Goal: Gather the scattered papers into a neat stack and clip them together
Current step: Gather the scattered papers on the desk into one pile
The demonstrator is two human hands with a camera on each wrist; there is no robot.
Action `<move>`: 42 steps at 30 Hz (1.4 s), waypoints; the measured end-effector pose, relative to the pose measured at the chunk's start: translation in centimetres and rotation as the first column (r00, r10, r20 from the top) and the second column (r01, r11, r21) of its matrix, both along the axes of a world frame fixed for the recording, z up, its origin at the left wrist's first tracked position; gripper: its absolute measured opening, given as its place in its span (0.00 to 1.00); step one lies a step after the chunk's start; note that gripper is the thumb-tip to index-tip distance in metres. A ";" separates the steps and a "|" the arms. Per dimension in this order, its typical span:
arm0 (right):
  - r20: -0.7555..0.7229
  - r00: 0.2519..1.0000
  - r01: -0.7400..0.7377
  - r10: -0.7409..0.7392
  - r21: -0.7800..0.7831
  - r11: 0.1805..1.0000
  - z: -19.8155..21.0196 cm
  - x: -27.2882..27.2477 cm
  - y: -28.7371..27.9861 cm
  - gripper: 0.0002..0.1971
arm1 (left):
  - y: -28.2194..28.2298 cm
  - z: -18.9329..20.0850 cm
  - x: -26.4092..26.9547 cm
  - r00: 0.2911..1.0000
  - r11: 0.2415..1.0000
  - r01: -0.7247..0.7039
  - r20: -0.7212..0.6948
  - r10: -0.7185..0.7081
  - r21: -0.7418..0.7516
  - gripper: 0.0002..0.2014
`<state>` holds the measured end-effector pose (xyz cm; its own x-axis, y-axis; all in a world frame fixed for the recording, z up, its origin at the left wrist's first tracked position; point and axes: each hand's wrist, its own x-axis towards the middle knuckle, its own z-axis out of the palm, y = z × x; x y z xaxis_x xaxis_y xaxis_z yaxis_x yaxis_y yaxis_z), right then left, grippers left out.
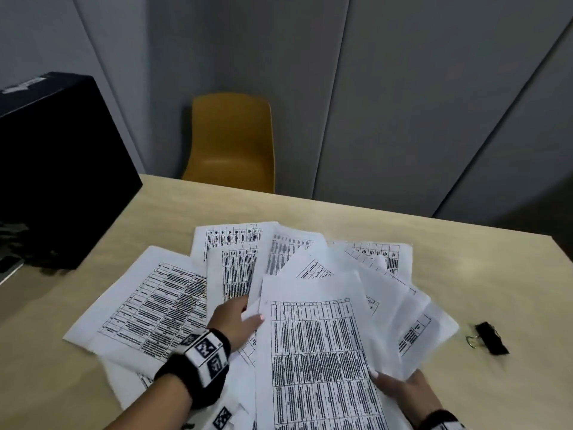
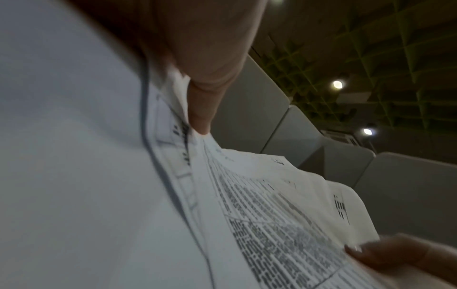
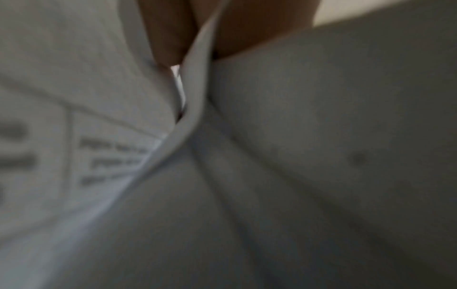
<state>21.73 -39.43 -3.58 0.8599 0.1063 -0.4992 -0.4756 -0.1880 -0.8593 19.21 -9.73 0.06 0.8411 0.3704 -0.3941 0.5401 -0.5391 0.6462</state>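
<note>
Grey wall panels and a mustard-yellow plastic chair stand behind the pale wooden worktop, where white printed paper sheets lie fanned out. The left hand pinches the fan's left edge, fingers clamped on the paper; the right hand grips its near right edge. The top sheet's long axis runs away from the person, tilted slightly left. The black metal binder clip lies to the right, apart from the sheets and nearer the right hand, its wire handles pointing left toward them.
</note>
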 end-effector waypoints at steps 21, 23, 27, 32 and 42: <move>-0.055 0.998 0.038 -0.044 -0.118 0.992 1.0 -0.6 0.0 0.21 | 7.7 -4.1 -5.1 0.987 0.966 -0.087 -0.113 0.117 0.243 0.41; -0.045 0.997 0.048 -0.056 -0.147 0.988 0.8 -0.5 0.1 0.23 | 8.1 -3.9 -5.8 0.963 0.924 -0.251 -0.018 0.268 0.289 0.43; -0.062 0.997 0.025 -0.035 -0.159 0.987 1.8 -0.2 0.5 0.18 | 6.9 -3.0 -7.1 0.770 0.762 -0.626 -0.026 0.638 0.167 0.49; 0.023 1.000 -0.012 0.015 -0.122 0.992 1.8 -0.7 0.7 0.35 | 6.5 -2.5 -5.6 0.636 0.625 -0.763 -0.019 0.772 -0.164 0.50; 0.036 0.999 -0.030 0.034 -0.081 0.996 1.8 -0.8 0.4 0.35 | 9.7 -1.7 -5.0 0.796 0.779 -0.570 0.061 0.603 -0.262 0.14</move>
<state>20.95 -39.02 -1.80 0.8751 0.0948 -0.4745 -0.4358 -0.2719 -0.8580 14.16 -0.06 -1.68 0.5392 0.7270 -0.4251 0.6040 0.0180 0.7968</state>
